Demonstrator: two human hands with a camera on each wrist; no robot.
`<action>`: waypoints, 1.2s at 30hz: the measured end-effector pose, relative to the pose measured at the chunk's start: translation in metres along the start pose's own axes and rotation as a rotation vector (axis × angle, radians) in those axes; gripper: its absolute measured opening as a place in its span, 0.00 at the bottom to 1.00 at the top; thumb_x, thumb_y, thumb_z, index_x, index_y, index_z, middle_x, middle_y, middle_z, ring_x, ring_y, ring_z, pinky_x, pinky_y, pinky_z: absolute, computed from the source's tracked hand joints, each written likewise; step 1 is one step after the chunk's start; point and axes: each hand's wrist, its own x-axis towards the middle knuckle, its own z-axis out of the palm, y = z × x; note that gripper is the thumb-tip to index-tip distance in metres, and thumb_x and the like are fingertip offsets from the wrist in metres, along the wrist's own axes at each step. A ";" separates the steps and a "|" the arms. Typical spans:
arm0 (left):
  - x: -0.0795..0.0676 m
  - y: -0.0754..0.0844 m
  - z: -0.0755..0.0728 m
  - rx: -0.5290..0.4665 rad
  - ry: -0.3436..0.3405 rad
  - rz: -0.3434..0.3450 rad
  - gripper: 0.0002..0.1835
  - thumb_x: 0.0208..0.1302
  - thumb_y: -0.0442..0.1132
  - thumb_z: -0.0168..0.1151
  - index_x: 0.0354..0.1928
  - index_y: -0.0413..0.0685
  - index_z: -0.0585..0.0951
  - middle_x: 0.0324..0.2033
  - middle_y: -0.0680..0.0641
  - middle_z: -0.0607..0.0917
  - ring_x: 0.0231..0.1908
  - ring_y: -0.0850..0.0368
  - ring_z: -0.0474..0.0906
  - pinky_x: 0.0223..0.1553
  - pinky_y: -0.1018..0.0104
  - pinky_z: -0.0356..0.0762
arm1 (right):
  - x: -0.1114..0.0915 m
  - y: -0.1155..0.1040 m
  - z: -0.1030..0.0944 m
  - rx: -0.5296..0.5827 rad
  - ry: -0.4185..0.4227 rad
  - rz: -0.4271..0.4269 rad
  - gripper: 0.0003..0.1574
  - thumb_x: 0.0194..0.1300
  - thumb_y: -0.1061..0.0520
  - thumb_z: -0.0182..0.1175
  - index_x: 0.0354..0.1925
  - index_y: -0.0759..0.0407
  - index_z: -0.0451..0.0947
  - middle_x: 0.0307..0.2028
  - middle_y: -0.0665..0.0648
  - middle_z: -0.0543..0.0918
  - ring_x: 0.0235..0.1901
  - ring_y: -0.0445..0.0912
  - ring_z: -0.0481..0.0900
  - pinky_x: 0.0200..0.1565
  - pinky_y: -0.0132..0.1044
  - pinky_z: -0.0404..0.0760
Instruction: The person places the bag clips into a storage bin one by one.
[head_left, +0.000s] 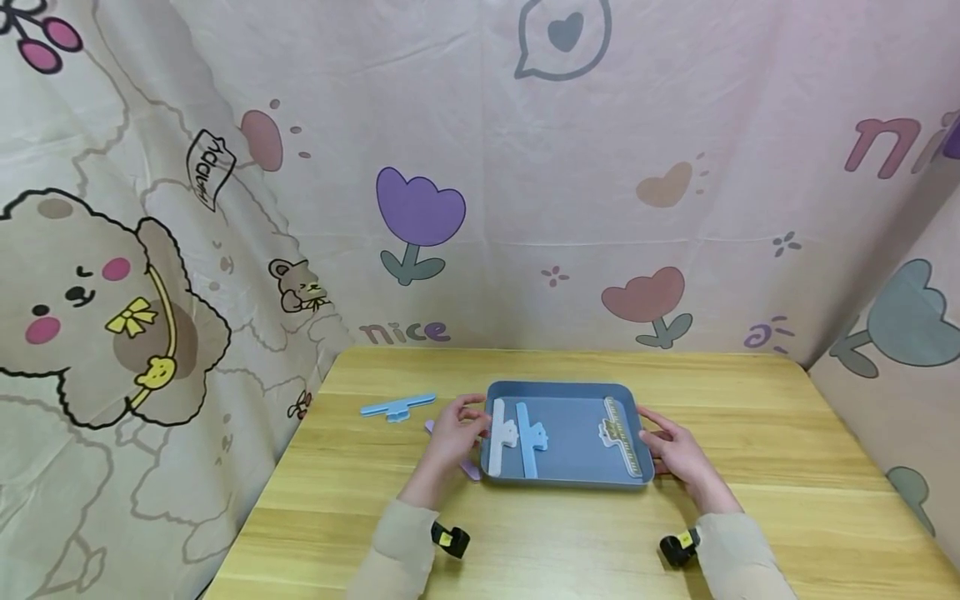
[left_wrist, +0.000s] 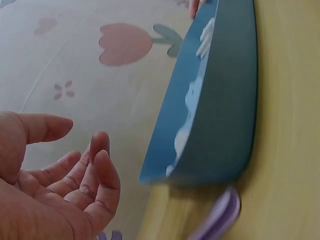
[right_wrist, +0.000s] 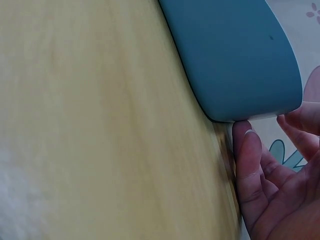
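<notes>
A blue-grey tray lies between the two hands. Inside it are a white sealing clip and a light blue sealing clip at the left, plus a clear clip with gold-coloured bits at the right. My left hand is beside the tray's left end, fingers loosely bent; the left wrist view shows them holding nothing and apart from the tray wall. Fingertips of my right hand touch the outside of the tray's right end. A purple clip lies partly hidden under the left hand.
Another light blue clip lies on the wooden table, left of the tray. Behind the table hangs a printed cloth, and similar cloth covers the left and right sides. Each wrist wears a small black camera.
</notes>
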 end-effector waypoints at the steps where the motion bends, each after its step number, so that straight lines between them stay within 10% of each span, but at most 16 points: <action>1: 0.000 -0.002 -0.004 -0.008 0.015 -0.007 0.24 0.66 0.30 0.60 0.63 0.37 0.71 0.39 0.39 0.82 0.35 0.44 0.82 0.35 0.55 0.80 | 0.000 0.000 0.000 0.000 0.000 -0.001 0.36 0.75 0.59 0.51 0.76 0.56 0.53 0.54 0.75 0.75 0.39 0.54 0.84 0.34 0.47 0.84; 21: -0.023 -0.041 -0.072 0.049 0.214 -0.034 0.25 0.63 0.26 0.58 0.62 0.29 0.69 0.33 0.42 0.80 0.29 0.45 0.81 0.26 0.65 0.76 | 0.000 0.001 -0.001 -0.009 -0.003 0.012 0.36 0.76 0.58 0.51 0.76 0.56 0.53 0.55 0.75 0.75 0.39 0.53 0.84 0.35 0.46 0.84; 36: -0.026 -0.055 -0.074 0.040 0.125 -0.109 0.25 0.65 0.28 0.57 0.62 0.27 0.67 0.34 0.35 0.83 0.25 0.52 0.78 0.24 0.66 0.75 | 0.002 0.003 -0.001 0.014 0.002 -0.005 0.36 0.75 0.59 0.52 0.76 0.56 0.54 0.51 0.71 0.79 0.37 0.52 0.84 0.33 0.46 0.84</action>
